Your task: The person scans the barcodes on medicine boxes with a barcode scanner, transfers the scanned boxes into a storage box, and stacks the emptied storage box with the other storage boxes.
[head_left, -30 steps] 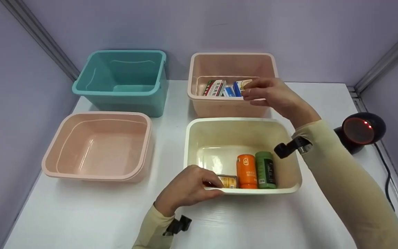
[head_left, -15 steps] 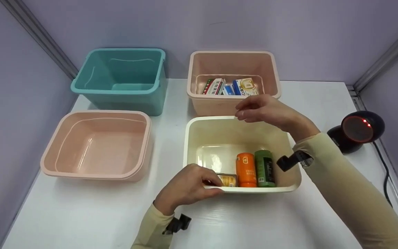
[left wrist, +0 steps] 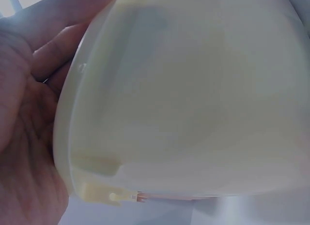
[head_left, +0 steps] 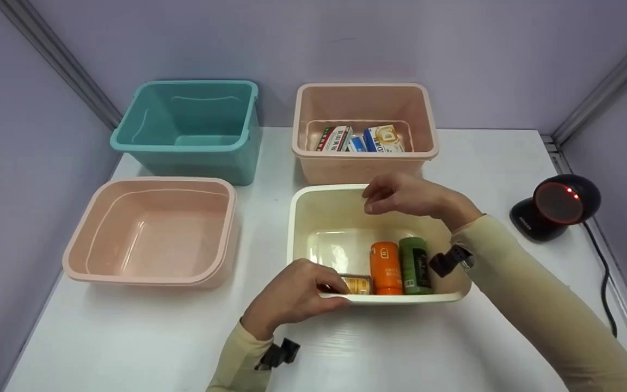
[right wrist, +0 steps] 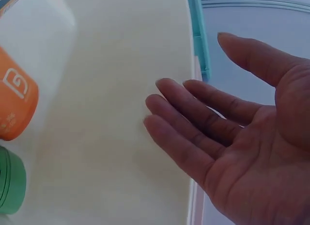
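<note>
Left hand (head_left: pixel 292 294): curled round the near rim of the cream bin (head_left: pixel 297 218), thumb and fingers gripping the edge; palm against the outer wall in the left wrist view.
Right hand (head_left: pixel 406 195): empty, fingers relaxed and loosely spread, hovering above the far half of the cream bin, holding nothing.
Cream bin: between the two hands, near edge under the left hand, far rim just below the right hand.
Orange bottle (head_left: pixel 385 268): lying in the cream bin, below the right hand, just right of the left fingertips.
Green bottle (head_left: pixel 415 265): lying touching the orange bottle on its right side, near the right wrist.
Small yellow box (head_left: pixel 358 284): against the bin's near wall, right beside the left fingers.
Pink bin with boxes (head_left: pixel 313 158): just beyond the right hand, several packets inside.
Teal bin (head_left: pixel 183 158): far beyond the left hand, to its left.
Low pink bin (head_left: pixel 150 272): left of the left hand.
Scanner (head_left: pixel 555 206): right of the right forearm, red light lit.
</note>
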